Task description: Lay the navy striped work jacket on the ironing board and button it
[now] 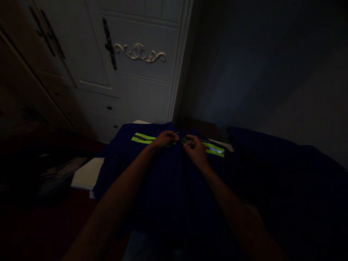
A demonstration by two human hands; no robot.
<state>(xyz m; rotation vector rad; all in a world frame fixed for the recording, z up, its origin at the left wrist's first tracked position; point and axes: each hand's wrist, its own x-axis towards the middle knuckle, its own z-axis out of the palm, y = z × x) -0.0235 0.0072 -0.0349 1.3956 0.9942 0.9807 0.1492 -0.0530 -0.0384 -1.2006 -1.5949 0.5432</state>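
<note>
A dark blue garment (163, 177) with yellow-green reflective strips is spread over a pale surface. My left hand (166, 139) is closed at the front edge of the garment, over the inner end of the left strip (143, 138). Close by on the right, my right hand (195, 146) has its fingers curled and pinched at the opposite front edge, beside the right strip (216, 149). A small gap separates the two hands. The picture is dark, and the cloth between the fingertips is hard to make out.
Behind stands a white cabinet (144, 90) with dark handles and a carved ornament. The pale surface's corner (88, 174) shows at the left. Dark blue cloth (277, 152) lies at the right. Dim items (59, 174) lie on the left, near a dark red floor.
</note>
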